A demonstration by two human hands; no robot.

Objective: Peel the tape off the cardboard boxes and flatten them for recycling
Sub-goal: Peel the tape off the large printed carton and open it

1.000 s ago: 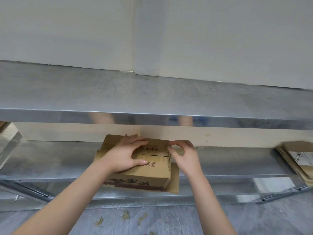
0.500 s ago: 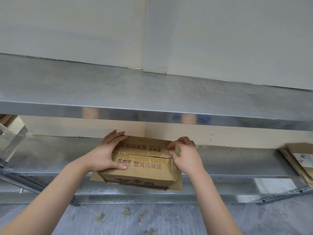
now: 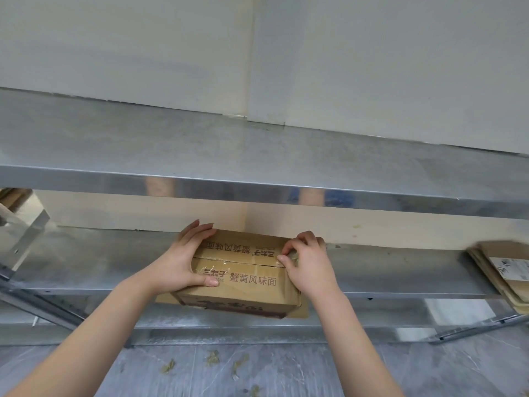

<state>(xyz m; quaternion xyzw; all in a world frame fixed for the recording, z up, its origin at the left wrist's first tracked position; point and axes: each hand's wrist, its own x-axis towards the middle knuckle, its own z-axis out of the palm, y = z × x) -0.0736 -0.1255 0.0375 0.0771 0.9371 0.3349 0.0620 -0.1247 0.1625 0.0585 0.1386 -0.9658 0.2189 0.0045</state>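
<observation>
A small brown cardboard box [image 3: 246, 277] with printed characters sits on the lower metal shelf [image 3: 86, 259], on top of a flat cardboard sheet [image 3: 303, 309]. Clear tape [image 3: 240, 259] runs along its closed top seam. My left hand [image 3: 183, 262] holds the box's left end, fingers over the top and thumb on the near flap. My right hand [image 3: 306, 262] is at the right end of the seam, its curled fingertips pinching the tape end there.
A wide upper metal shelf [image 3: 257, 156] spans the view above the box, against a pale wall. Flattened cardboard [image 3: 503, 273] is stacked at the right end of the lower shelf. Crumpled tape scraps [image 3: 211, 358] lie on the grey floor below.
My left hand slid from the box's top to its left end, uncovering the print. The box has turned slightly to face me. My right hand stays at the right end of the seam.
</observation>
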